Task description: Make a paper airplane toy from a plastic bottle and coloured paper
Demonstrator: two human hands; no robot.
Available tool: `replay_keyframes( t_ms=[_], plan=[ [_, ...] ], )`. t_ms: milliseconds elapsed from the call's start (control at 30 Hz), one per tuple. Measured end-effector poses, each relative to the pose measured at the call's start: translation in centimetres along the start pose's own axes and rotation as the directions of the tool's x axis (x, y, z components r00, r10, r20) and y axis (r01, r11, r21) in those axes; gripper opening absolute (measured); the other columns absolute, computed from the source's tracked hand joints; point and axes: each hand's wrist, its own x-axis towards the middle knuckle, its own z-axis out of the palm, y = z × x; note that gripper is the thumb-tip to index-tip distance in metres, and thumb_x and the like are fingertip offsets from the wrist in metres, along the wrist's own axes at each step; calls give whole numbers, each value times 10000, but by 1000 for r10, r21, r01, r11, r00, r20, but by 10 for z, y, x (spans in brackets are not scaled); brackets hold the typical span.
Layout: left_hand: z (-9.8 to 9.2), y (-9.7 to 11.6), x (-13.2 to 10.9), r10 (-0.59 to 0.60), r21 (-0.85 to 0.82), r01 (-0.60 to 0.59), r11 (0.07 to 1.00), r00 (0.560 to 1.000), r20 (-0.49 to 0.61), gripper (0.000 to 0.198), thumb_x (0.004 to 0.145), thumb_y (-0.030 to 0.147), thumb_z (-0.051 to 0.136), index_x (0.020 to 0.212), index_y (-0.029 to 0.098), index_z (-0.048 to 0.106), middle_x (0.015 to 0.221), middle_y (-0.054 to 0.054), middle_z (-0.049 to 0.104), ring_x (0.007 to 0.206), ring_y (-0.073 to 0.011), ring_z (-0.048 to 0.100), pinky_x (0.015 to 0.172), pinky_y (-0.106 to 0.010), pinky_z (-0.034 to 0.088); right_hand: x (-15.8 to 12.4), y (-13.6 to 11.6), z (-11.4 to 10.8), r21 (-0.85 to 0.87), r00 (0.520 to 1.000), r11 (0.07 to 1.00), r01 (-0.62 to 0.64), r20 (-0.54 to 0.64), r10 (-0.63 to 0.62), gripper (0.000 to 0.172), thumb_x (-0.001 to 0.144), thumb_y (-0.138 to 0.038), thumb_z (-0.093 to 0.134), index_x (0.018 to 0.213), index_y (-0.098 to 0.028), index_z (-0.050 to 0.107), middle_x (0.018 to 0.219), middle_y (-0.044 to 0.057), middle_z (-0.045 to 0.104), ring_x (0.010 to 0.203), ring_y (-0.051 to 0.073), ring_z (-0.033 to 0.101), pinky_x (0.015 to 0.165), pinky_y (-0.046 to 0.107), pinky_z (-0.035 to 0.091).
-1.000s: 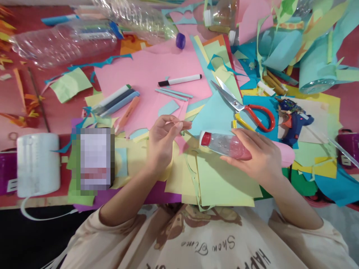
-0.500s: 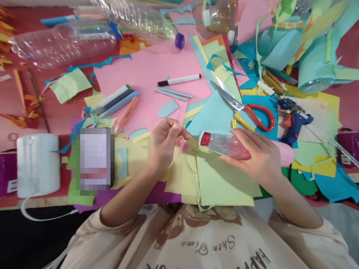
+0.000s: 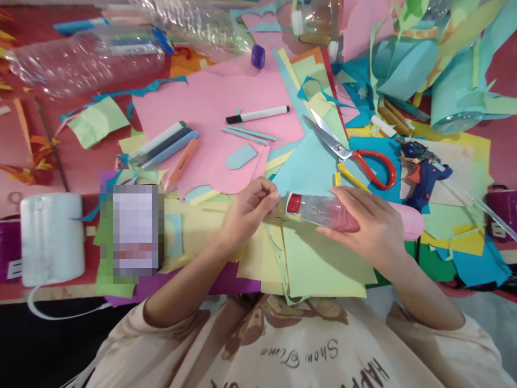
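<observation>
A clear plastic bottle [image 3: 317,210] lies on its side, its red-and-white capped end pointing left and pink paper covering its far end. My right hand [image 3: 369,223] is wrapped over its middle and holds it. Just left of the cap, my left hand [image 3: 252,210] has its fingers curled and pinched together; whatever may be between the fingertips is too small to make out. Beneath the bottle are light green and yellow paper sheets [image 3: 331,269]. Red-handled scissors [image 3: 341,151] lie open behind the bottle.
A blue glue gun [image 3: 428,180] rests at the right. Markers [image 3: 167,143], a black-capped pen [image 3: 258,114] and paper strips lie on pink paper [image 3: 210,102]. A phone [image 3: 136,229] and a white case [image 3: 52,237] are at the left. Large plastic bottles [image 3: 89,59] lie at the back.
My left hand has moved right, closer to the bottle's cap, with its fingers still pinched. My right hand and the bottle have stayed nearly still.
</observation>
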Motion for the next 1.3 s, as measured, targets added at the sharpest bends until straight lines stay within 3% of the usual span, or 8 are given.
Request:
replay_keyframes(
  t_ms=[133, 500, 733, 933, 1300],
  plan=[
    [2, 4, -2, -13, 77, 5, 997, 993, 115, 259, 886, 359, 570, 696, 195, 506, 567, 45, 418, 488, -76, 349, 461, -221, 285, 0, -1, 1, -3, 1000, 1000, 7, 17, -7, 494, 838, -489, 680, 1171, -132, 607, 1067, 133, 752, 938, 261, 724, 752, 359, 573],
    [1, 3, -4, -3, 222, -36, 974, 985, 173, 309, 924, 398, 482, 685, 204, 463, 584, 43, 395, 500, -91, 351, 480, -239, 287, 1, -1, 1, 4, 999, 1000, 12, 43, -12, 480, 848, -480, 669, 1183, -144, 601, 1066, 129, 750, 927, 258, 720, 746, 355, 569],
    [1, -2, -4, -22, 383, -41, 923, 987, 159, 354, 933, 439, 460, 672, 204, 409, 574, 53, 376, 490, -82, 346, 470, -223, 269, 1, -3, 4, -8, 999, 1000, 30, 30, -30, 460, 849, -449, 673, 1172, -129, 606, 1045, 131, 750, 900, 251, 716, 756, 358, 568],
    [2, -1, -4, 26, 511, -104, 853, 987, 159, 297, 935, 351, 441, 684, 206, 377, 566, 63, 393, 494, -79, 350, 495, -223, 267, -1, -3, 5, -20, 999, 999, 43, 24, -43, 462, 842, -456, 683, 1156, -125, 607, 1038, 125, 753, 885, 246, 718, 754, 355, 566],
    [4, 5, -5, 53, 581, -132, 803, 987, 152, 277, 936, 347, 405, 695, 217, 371, 558, 55, 410, 477, -91, 358, 489, -228, 267, -1, -3, 7, -23, 1000, 999, 27, 4, -27, 437, 848, -457, 674, 1135, -130, 626, 1019, 121, 758, 877, 243, 723, 748, 351, 568]
  ],
)
